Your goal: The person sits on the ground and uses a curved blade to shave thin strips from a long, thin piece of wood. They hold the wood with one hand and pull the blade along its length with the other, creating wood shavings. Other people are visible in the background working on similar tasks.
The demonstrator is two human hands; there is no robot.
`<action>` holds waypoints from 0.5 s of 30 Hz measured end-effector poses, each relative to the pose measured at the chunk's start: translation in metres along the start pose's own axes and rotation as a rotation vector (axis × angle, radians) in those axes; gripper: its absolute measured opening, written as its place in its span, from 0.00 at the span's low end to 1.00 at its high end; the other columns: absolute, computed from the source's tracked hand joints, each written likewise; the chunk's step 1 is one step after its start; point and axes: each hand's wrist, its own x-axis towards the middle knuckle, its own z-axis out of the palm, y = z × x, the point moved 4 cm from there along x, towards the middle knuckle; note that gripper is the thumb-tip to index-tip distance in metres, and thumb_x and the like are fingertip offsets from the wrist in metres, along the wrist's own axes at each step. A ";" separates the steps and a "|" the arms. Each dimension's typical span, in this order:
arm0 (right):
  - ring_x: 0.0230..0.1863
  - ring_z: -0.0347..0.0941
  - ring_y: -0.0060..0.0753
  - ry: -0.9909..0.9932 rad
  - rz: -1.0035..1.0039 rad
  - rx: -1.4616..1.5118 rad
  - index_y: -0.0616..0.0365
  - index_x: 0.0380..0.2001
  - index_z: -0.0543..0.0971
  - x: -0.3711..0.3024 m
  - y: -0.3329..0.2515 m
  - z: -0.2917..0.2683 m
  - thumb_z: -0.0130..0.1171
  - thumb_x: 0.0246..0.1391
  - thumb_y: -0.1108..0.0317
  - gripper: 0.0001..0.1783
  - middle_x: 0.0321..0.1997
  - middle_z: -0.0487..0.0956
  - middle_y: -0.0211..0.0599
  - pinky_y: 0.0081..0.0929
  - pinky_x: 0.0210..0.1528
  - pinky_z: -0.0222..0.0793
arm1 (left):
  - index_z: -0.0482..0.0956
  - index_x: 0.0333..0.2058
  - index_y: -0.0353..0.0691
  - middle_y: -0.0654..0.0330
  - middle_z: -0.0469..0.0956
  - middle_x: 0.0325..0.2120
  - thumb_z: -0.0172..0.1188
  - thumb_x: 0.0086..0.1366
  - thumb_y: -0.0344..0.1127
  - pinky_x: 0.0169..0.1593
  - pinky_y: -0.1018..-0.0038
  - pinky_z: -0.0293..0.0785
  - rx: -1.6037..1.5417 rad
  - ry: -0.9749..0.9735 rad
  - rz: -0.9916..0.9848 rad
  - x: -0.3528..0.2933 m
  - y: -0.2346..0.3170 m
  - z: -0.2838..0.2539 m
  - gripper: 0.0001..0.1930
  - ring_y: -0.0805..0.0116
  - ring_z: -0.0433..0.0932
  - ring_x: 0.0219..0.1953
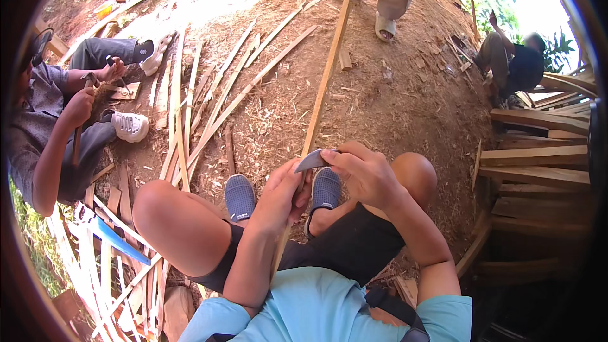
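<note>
A long, narrow wooden strip [326, 79] runs from my lap, between my knees, up and slightly right past the far edge of the view. My left hand [278, 193] is closed around it just in front of my body. Pinched in my right hand [367, 171] is a short, curved grey knife blade [310, 161], its tip pointing left. The blade lies against the strip right beside my left thumb. Its handle, if it has one, is hidden behind my right fingers.
Cut strips [221, 98] lie scattered ahead and left on dirt with shavings. A blue-edged saw [117, 239] rests on offcuts. One person on the left grips a hammer [90, 81]; others are farther off. Stacked boards [535, 155] stand at the right.
</note>
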 end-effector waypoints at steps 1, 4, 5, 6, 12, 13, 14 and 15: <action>0.26 0.77 0.35 -0.003 0.007 -0.020 0.51 0.47 0.79 0.000 0.001 0.001 0.58 0.45 0.79 0.23 0.32 0.76 0.36 0.28 0.24 0.73 | 0.67 0.34 0.41 0.67 0.61 0.12 0.46 0.70 0.50 0.10 0.84 0.50 -0.037 0.010 0.010 0.001 0.001 0.001 0.17 0.81 0.56 0.08; 0.23 0.75 0.37 0.032 0.009 -0.046 0.49 0.47 0.79 -0.001 0.000 0.003 0.57 0.44 0.79 0.24 0.31 0.75 0.34 0.30 0.22 0.72 | 0.66 0.34 0.40 0.67 0.60 0.11 0.46 0.70 0.48 0.09 0.83 0.49 -0.046 0.032 0.026 -0.001 0.002 0.002 0.16 0.81 0.54 0.07; 0.23 0.75 0.38 0.050 0.007 -0.050 0.48 0.47 0.79 -0.002 0.000 0.004 0.57 0.44 0.79 0.24 0.30 0.75 0.34 0.30 0.22 0.72 | 0.66 0.34 0.40 0.67 0.60 0.11 0.46 0.70 0.48 0.09 0.83 0.49 -0.033 0.038 0.030 -0.002 0.002 0.002 0.16 0.81 0.54 0.07; 0.23 0.75 0.37 0.055 0.007 -0.067 0.48 0.47 0.79 -0.003 0.000 0.005 0.57 0.44 0.79 0.24 0.30 0.75 0.34 0.30 0.22 0.72 | 0.66 0.34 0.40 0.67 0.60 0.11 0.46 0.70 0.48 0.09 0.83 0.49 -0.036 0.036 0.035 -0.002 0.001 0.002 0.16 0.81 0.54 0.07; 0.22 0.74 0.36 0.092 0.001 -0.137 0.46 0.48 0.79 -0.007 -0.001 0.005 0.57 0.44 0.78 0.25 0.30 0.74 0.34 0.30 0.21 0.71 | 0.66 0.34 0.40 0.67 0.60 0.11 0.46 0.70 0.49 0.10 0.83 0.50 -0.026 0.029 0.053 -0.004 0.001 0.004 0.17 0.80 0.55 0.07; 0.22 0.74 0.36 0.103 -0.006 -0.137 0.46 0.49 0.79 -0.007 0.000 0.006 0.57 0.44 0.78 0.25 0.30 0.73 0.34 0.30 0.21 0.71 | 0.67 0.34 0.40 0.67 0.60 0.11 0.45 0.70 0.49 0.10 0.83 0.50 -0.019 0.032 0.055 -0.005 0.000 0.005 0.17 0.80 0.55 0.07; 0.22 0.73 0.36 0.114 -0.014 -0.136 0.45 0.49 0.79 -0.007 0.000 0.006 0.57 0.44 0.78 0.26 0.30 0.73 0.34 0.29 0.20 0.71 | 0.67 0.34 0.40 0.67 0.60 0.10 0.45 0.70 0.49 0.10 0.83 0.50 -0.012 0.035 0.057 -0.005 0.000 0.006 0.17 0.80 0.55 0.07; 0.22 0.73 0.36 0.117 -0.016 -0.148 0.46 0.49 0.79 -0.008 0.000 0.006 0.57 0.44 0.78 0.25 0.30 0.73 0.35 0.29 0.21 0.71 | 0.67 0.34 0.40 0.67 0.60 0.11 0.45 0.71 0.49 0.10 0.83 0.51 -0.008 0.035 0.057 -0.005 0.000 0.006 0.17 0.80 0.55 0.07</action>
